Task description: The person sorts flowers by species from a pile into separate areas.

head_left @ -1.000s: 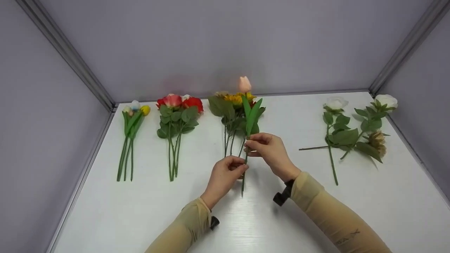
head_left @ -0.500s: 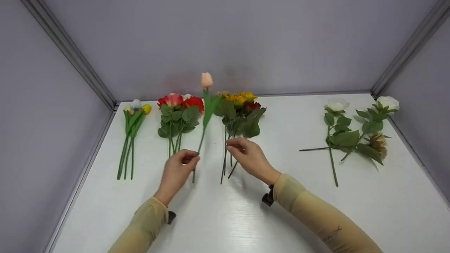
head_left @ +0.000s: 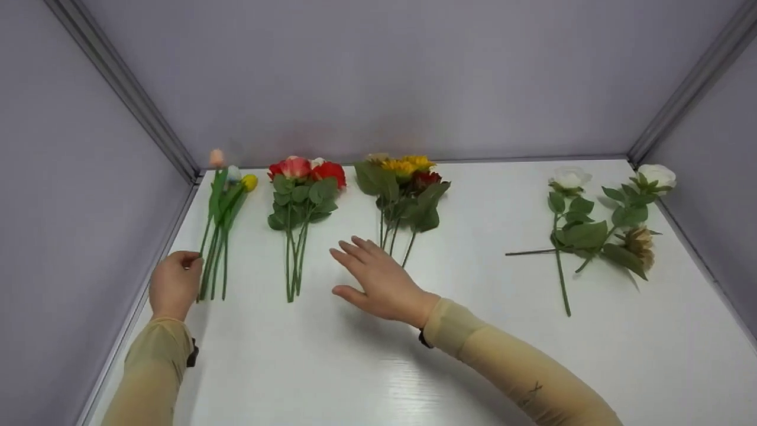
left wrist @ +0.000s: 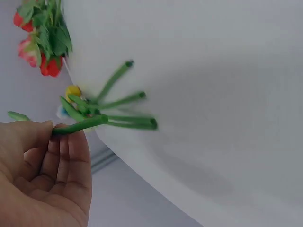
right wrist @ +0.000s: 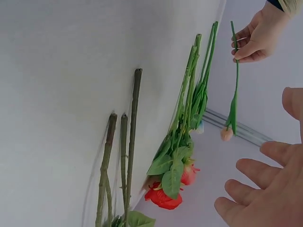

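My left hand (head_left: 190, 258) pinches the lower stem of a pink tulip (head_left: 216, 158) at the table's left edge, just left of a tulip bunch (head_left: 223, 236) with white and yellow buds. The left wrist view shows thumb and fingers (left wrist: 57, 130) closed on the green stem (left wrist: 80, 125), above the bunch's stem ends (left wrist: 128, 101). In the right wrist view the tulip (right wrist: 232, 94) hangs off the table from the left hand (right wrist: 255, 35). My right hand (head_left: 343, 269) hovers flat and open over the table (head_left: 378, 367), between the rose bunch (head_left: 298, 201) and the sunflower bunch (head_left: 402, 189), holding nothing.
Two white roses (head_left: 568, 177) and a brown flower (head_left: 637, 239) lie loose at the right. Grey walls enclose the white table on the left, back and right. The rose stems (right wrist: 123, 161) run under my right palm (right wrist: 270, 198).
My left hand carried the pink tulip leftward from the sunflower bunch to the tulip bunch. My right hand let go of it, opened and drifted left and lower.
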`<state>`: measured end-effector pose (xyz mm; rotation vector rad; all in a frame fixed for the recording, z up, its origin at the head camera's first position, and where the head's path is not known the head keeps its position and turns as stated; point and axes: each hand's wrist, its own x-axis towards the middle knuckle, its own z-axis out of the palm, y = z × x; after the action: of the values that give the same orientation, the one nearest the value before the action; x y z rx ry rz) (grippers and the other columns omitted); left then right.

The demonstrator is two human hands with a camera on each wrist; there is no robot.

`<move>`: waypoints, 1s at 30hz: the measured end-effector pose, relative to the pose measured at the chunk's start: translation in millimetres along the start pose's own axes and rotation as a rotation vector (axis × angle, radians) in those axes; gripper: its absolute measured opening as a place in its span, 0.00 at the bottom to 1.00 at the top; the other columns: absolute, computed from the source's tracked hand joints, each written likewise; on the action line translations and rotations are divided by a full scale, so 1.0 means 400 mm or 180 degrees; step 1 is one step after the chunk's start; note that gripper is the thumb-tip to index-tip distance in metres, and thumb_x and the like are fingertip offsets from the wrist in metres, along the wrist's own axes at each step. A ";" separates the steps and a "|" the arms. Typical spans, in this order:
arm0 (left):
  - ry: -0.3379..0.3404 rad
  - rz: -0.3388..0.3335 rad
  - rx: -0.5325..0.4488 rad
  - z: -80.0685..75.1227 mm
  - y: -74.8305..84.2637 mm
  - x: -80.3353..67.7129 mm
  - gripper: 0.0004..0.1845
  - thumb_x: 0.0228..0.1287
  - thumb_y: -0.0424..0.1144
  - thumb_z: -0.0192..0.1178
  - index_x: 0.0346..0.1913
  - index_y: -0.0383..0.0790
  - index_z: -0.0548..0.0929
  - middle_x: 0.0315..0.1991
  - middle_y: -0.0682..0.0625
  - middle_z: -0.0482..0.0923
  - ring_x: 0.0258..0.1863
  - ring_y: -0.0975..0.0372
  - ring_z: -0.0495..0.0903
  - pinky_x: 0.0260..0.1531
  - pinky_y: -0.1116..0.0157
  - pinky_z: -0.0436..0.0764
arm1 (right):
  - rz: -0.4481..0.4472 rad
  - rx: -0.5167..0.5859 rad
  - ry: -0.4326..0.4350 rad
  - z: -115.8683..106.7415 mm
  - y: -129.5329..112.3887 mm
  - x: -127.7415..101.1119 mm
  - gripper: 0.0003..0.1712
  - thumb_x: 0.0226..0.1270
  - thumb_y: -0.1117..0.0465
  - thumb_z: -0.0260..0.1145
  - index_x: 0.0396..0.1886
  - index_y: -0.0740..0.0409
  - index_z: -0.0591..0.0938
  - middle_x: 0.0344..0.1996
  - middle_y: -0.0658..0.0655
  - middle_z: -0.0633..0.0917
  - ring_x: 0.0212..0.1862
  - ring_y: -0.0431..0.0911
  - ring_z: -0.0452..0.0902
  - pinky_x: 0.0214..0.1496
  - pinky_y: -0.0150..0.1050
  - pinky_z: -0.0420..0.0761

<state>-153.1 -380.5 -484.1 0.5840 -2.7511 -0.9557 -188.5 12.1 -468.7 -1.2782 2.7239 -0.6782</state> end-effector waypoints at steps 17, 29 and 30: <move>-0.0062 -0.0394 0.0194 0.027 -0.074 0.043 0.16 0.77 0.36 0.54 0.56 0.27 0.83 0.51 0.31 0.82 0.44 0.43 0.82 0.37 0.51 0.79 | -0.0047 -0.0430 -0.0299 0.038 -0.007 -0.001 0.43 0.80 0.32 0.46 0.84 0.46 0.53 0.81 0.57 0.55 0.82 0.53 0.41 0.81 0.47 0.41; -0.0163 -0.0417 0.0102 0.040 -0.079 0.049 0.21 0.79 0.39 0.50 0.62 0.26 0.80 0.56 0.29 0.79 0.52 0.40 0.79 0.48 0.46 0.79 | -0.0117 -0.0741 -0.0456 0.055 -0.008 0.004 0.44 0.79 0.31 0.46 0.84 0.45 0.51 0.82 0.58 0.52 0.82 0.54 0.38 0.81 0.51 0.40; -0.0177 -0.0430 0.0087 0.040 -0.080 0.050 0.21 0.79 0.40 0.51 0.63 0.26 0.79 0.56 0.29 0.79 0.52 0.41 0.79 0.48 0.46 0.79 | -0.0115 -0.0739 -0.0459 0.056 -0.008 0.003 0.44 0.79 0.31 0.46 0.84 0.45 0.51 0.82 0.58 0.52 0.82 0.54 0.38 0.81 0.51 0.40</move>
<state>-166.0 -402.7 -515.8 0.7677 -2.8078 -0.9780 -181.9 1.2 -487.3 -1.3646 2.7280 -0.2646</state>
